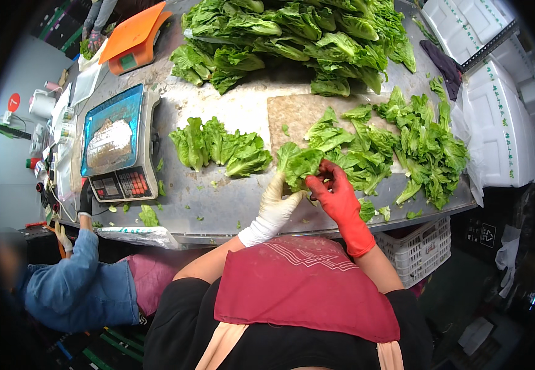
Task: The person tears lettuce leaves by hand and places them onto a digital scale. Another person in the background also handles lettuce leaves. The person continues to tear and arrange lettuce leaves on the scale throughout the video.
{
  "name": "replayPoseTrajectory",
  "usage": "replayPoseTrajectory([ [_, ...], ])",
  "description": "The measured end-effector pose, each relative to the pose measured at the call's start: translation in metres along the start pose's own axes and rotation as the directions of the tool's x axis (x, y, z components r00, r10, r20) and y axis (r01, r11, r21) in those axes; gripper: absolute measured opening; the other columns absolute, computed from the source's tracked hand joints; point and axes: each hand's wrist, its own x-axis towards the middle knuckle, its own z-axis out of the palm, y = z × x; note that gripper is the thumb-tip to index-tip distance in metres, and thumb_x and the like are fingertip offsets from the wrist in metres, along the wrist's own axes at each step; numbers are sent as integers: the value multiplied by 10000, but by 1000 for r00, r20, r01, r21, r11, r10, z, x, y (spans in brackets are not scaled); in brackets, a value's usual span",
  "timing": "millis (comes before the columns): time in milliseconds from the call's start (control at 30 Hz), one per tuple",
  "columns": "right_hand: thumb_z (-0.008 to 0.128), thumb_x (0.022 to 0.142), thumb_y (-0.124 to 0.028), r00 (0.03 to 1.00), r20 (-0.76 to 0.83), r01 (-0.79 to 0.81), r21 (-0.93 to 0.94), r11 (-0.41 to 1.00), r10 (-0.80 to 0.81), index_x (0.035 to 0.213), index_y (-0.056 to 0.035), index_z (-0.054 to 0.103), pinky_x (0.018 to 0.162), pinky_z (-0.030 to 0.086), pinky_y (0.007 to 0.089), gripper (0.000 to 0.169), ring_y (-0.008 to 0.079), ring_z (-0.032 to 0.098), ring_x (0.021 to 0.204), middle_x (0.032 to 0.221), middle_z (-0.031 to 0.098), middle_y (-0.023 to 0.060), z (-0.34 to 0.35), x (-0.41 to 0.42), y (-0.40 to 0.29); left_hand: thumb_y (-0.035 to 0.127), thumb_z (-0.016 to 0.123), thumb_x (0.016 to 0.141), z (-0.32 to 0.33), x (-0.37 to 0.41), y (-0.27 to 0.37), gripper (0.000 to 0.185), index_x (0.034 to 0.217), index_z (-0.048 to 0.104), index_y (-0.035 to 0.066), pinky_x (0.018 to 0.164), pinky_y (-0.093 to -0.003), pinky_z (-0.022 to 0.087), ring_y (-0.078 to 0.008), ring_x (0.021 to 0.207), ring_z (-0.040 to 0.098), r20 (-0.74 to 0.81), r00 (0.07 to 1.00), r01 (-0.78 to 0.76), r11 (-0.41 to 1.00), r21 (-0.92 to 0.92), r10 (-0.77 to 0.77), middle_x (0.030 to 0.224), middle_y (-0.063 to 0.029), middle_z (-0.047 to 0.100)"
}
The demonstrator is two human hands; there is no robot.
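My left hand [277, 203], in a white glove, grips the base of a small lettuce head [299, 165] over the table's near part. On its right side, my right hand [337, 189], in a red rubber glove, has its fingers bent at the leaves; whether they pinch a leaf I cannot tell. Several trimmed lettuce heads [219, 143] lie in a row to the left. Loose lettuce leaves [429, 148] are strewn to the right, some on a brown board [290, 118]. A large pile of lettuce [290, 37] stands at the back.
A digital scale [121, 182] with a blue tray stands left, an orange scale [133, 41] behind it. A co-worker in a denim jacket [82, 282] is at the left; another's gloved hands [94, 39] show at top left. White foam boxes [499, 129] stand right, a plastic crate [418, 254] below the table.
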Motion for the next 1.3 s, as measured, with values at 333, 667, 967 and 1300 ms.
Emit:
replayPoseTrajectory([
  [333,522,892,-178,980,111,166,-6,986,-164,1009,-9,574,405,376,173,211,75,593,587,871,639,88,2,-5,7,284,561,865,-25,11,18,515,1303,341,126,891,-399,442,-197,1066,511,334,880,466,748,-472,-338,1219,-52,483],
  [667,600,828,-106,942,-65,283,-381,880,-330,1075,-18,555,542,444,198,266,72,550,648,965,572,64,16,-12,7,286,493,899,-18,16,13,439,1284,372,111,874,-423,460,-213,1081,495,285,905,421,757,-499,-315,1211,-66,490],
  [967,541,879,-158,1000,-20,-10,143,990,13,922,-32,569,385,360,189,136,99,585,541,686,585,21,-9,-11,15,340,533,880,0,22,12,465,1259,403,104,814,-314,454,-162,973,532,344,901,417,753,-510,-266,1119,-20,541],
  [1300,511,875,-106,997,-11,-57,609,791,80,887,-33,552,449,403,242,84,141,555,538,702,577,47,-41,-3,34,172,527,887,47,15,11,333,1183,440,45,752,-315,462,-146,877,549,136,932,331,635,-698,-336,1043,-51,561],
])
